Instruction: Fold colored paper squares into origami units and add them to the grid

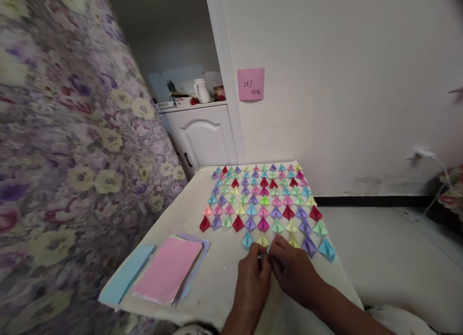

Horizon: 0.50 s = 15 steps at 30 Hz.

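Note:
My left hand [253,272] and my right hand [291,267] meet over the near part of the table, their fingers pinched close together. Between the fingertips shows a sliver of a small pale piece of paper [268,249]; most of it is hidden by the fingers. Just beyond my hands, rows of small folded paper pieces [264,200] in many colours cover the far part of the table. A yellow folded piece [263,239] lies right in front of my left hand, and a purple one [309,245] sits to the right of my right hand.
On the cream-covered table [217,277], a stack of coloured paper sheets [168,270] with pink on top lies left, beside blue sheets [128,272]. A floral curtain [83,156] hangs at the left. Behind are a white cabinet [204,132] and a wall with a pink note [251,84].

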Each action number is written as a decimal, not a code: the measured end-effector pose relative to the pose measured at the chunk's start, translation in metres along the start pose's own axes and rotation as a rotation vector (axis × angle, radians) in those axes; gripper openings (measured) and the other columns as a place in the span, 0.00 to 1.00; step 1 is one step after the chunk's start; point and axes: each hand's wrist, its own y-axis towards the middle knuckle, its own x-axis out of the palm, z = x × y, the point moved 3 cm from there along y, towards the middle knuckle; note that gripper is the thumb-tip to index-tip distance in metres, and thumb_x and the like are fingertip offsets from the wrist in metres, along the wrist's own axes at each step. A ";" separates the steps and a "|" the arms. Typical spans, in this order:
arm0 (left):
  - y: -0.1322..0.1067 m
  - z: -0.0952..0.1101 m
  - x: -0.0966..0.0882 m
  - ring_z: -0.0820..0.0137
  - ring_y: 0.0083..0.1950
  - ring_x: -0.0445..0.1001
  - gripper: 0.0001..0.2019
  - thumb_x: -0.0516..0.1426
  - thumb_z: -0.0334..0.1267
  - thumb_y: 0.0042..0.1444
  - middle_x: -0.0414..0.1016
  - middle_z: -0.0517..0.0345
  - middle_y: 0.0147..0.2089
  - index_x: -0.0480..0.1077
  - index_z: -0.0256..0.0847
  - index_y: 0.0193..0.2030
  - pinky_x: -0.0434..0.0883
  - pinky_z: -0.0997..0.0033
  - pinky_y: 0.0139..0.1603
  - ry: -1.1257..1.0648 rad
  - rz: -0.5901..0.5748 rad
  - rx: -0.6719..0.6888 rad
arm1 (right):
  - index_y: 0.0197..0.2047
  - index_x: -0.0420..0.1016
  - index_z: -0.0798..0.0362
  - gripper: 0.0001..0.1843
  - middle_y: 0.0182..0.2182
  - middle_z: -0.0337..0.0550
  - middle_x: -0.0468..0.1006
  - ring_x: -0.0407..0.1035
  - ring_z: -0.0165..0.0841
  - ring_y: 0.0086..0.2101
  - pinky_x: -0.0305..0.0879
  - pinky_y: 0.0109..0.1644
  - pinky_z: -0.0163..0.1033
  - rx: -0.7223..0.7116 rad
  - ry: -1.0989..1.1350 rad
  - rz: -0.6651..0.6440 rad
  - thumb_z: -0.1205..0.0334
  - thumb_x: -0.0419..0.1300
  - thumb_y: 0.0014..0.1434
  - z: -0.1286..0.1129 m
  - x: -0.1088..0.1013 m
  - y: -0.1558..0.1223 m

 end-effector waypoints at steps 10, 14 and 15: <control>0.006 -0.012 -0.006 0.70 0.33 0.72 0.08 0.49 0.28 0.49 0.73 0.60 0.33 0.65 0.42 0.35 0.66 0.75 0.34 -0.162 0.046 -0.016 | 0.34 0.66 0.50 0.06 0.37 0.38 0.70 0.67 0.29 0.30 0.51 0.29 0.32 -0.021 -0.126 0.001 0.69 0.50 0.57 0.001 -0.003 0.000; 0.009 -0.024 -0.001 0.69 0.34 0.72 0.08 0.50 0.29 0.47 0.74 0.59 0.33 0.67 0.40 0.34 0.68 0.74 0.34 -0.283 0.053 -0.075 | 0.36 0.66 0.49 0.08 0.38 0.38 0.70 0.68 0.28 0.30 0.52 0.29 0.32 -0.049 -0.111 -0.027 0.69 0.49 0.57 0.000 -0.002 0.000; 0.010 -0.026 0.000 0.69 0.34 0.72 0.08 0.51 0.29 0.46 0.74 0.58 0.32 0.67 0.40 0.34 0.68 0.73 0.34 -0.309 0.053 -0.088 | 0.36 0.66 0.49 0.08 0.38 0.38 0.70 0.68 0.28 0.30 0.52 0.30 0.32 -0.053 -0.101 -0.035 0.70 0.49 0.57 0.000 -0.002 0.000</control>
